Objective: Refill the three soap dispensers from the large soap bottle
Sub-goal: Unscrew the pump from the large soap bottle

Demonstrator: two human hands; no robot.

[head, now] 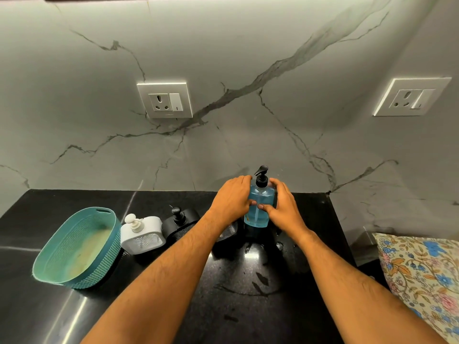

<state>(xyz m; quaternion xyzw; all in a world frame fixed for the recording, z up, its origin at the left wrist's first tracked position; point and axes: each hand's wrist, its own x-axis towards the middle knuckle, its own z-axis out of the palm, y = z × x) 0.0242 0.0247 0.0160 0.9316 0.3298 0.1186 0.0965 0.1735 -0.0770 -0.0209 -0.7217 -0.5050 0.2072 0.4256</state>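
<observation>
The large soap bottle [258,207] is clear with blue liquid and a black pump top, standing upright on the black counter [173,306] near the wall. My left hand [232,198] wraps its left side and my right hand [283,203] wraps its right side, thumbs meeting in front. To the left stand a white dispenser [142,233] and a black dispenser [180,223], pumps on. A third dispenser [228,230] shows only as a dark mesh edge behind my left forearm.
A teal woven basket [77,247] lies tilted at the counter's left. A floral cloth [419,271] sits off the counter's right end. Wet drops [279,245] mark the counter before the bottle. Two wall sockets [165,100] [412,96] are set in the marble backsplash.
</observation>
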